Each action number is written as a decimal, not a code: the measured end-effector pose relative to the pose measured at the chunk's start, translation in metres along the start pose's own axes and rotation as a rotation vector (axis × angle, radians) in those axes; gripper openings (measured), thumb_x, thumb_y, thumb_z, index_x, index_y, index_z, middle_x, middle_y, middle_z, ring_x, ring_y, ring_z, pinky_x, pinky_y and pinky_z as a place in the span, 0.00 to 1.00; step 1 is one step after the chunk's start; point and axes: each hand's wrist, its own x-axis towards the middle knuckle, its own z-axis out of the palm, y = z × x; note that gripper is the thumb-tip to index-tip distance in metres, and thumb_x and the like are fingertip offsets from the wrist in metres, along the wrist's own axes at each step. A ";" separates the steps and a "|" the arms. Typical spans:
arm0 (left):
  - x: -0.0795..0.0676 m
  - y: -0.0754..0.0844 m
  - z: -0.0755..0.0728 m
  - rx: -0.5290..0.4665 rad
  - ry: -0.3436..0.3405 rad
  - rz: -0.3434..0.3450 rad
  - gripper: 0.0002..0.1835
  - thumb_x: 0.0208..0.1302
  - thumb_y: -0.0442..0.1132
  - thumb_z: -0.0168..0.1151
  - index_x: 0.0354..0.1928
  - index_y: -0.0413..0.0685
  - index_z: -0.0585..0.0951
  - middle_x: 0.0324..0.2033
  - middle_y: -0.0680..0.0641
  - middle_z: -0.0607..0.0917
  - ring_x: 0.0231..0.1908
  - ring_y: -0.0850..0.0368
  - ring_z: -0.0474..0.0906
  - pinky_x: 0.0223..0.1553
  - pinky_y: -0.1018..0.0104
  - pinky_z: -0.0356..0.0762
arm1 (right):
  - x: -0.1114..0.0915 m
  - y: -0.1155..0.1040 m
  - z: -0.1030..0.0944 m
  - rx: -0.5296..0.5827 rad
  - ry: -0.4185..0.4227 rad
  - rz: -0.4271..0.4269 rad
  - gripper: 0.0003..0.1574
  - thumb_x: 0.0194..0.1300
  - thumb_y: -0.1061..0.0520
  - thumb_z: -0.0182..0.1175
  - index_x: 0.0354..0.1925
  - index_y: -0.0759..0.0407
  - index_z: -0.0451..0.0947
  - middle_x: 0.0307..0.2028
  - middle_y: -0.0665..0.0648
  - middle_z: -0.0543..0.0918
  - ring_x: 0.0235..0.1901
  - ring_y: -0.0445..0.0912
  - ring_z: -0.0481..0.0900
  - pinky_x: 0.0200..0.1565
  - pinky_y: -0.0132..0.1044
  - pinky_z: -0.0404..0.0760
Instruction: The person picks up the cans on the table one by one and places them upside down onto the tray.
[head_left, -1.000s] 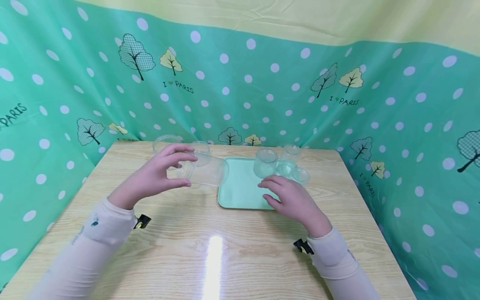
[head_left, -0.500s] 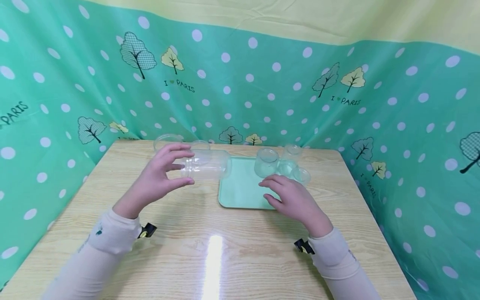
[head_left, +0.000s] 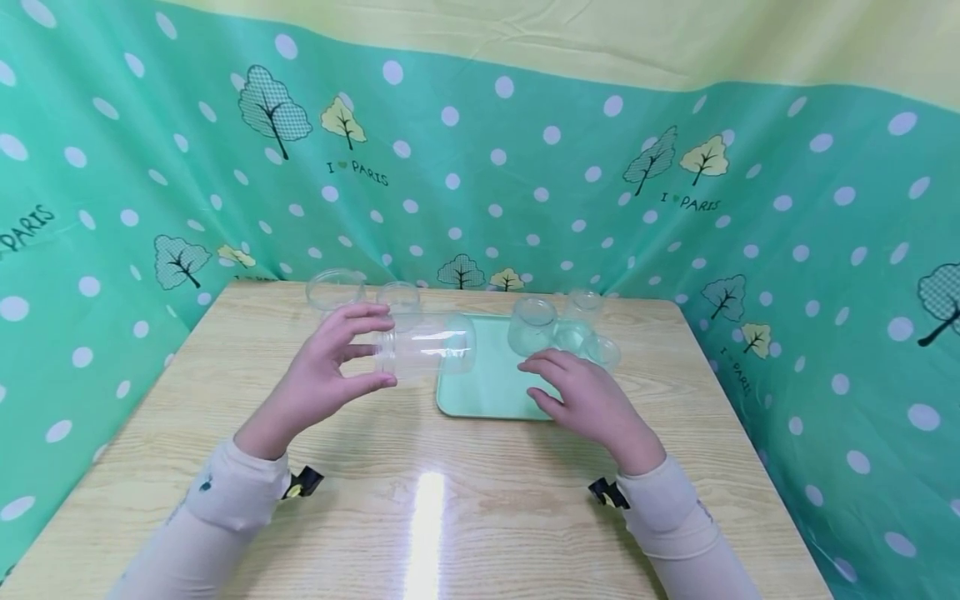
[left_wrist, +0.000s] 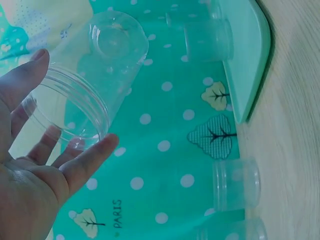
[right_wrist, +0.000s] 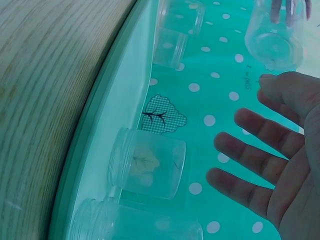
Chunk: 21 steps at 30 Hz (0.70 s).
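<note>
My left hand point(head_left: 326, 371) holds a clear plastic jar point(head_left: 438, 346) by its threaded mouth, fingers above and thumb below in the head view. The jar lies sideways in the air, base pointing right, over the left side of the pale green tray point(head_left: 480, 392). In the left wrist view its open mouth point(left_wrist: 67, 107) faces the palm. My right hand point(head_left: 581, 400) hovers over the tray's front right part, fingers spread and holding nothing in the right wrist view. Behind it a clear jar point(head_left: 531, 329) stands on the tray, threaded end down in the right wrist view point(right_wrist: 147, 162).
More clear containers point(head_left: 572, 333) stand around the tray's right side, one small one point(head_left: 603, 352) at its right edge. At the table's back left are a wide clear container point(head_left: 333, 287) and a smaller jar point(head_left: 397, 296). A dotted green curtain point(head_left: 450, 208) hangs behind the table.
My left hand has moved a little to the right, carrying the jar, whose base now reaches farther over the tray. My right hand has stayed in place.
</note>
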 end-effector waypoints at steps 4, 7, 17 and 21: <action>-0.002 0.004 0.004 -0.039 -0.007 0.020 0.38 0.49 0.26 0.80 0.64 0.50 0.79 0.69 0.46 0.70 0.65 0.59 0.72 0.56 0.63 0.83 | 0.000 0.000 0.001 -0.002 0.000 0.011 0.22 0.70 0.50 0.67 0.60 0.49 0.80 0.56 0.48 0.83 0.55 0.45 0.83 0.53 0.44 0.85; -0.003 0.005 0.007 -0.059 -0.017 0.031 0.38 0.49 0.26 0.80 0.64 0.49 0.78 0.69 0.47 0.70 0.65 0.59 0.72 0.57 0.60 0.83 | -0.001 0.000 0.002 0.008 0.011 0.016 0.24 0.69 0.50 0.68 0.61 0.49 0.79 0.57 0.48 0.82 0.55 0.46 0.83 0.53 0.45 0.85; -0.004 -0.001 0.017 -0.118 -0.011 0.037 0.37 0.49 0.23 0.79 0.63 0.46 0.78 0.70 0.44 0.69 0.66 0.58 0.72 0.58 0.62 0.82 | -0.001 0.001 0.001 0.192 0.062 0.074 0.27 0.70 0.49 0.67 0.65 0.47 0.77 0.61 0.47 0.79 0.60 0.45 0.79 0.56 0.45 0.84; -0.004 -0.002 0.020 -0.138 -0.012 0.025 0.37 0.49 0.24 0.79 0.63 0.47 0.78 0.70 0.43 0.69 0.67 0.56 0.71 0.58 0.60 0.82 | 0.000 -0.001 -0.002 0.406 0.061 0.132 0.27 0.71 0.50 0.67 0.65 0.45 0.76 0.61 0.46 0.79 0.57 0.48 0.80 0.53 0.47 0.85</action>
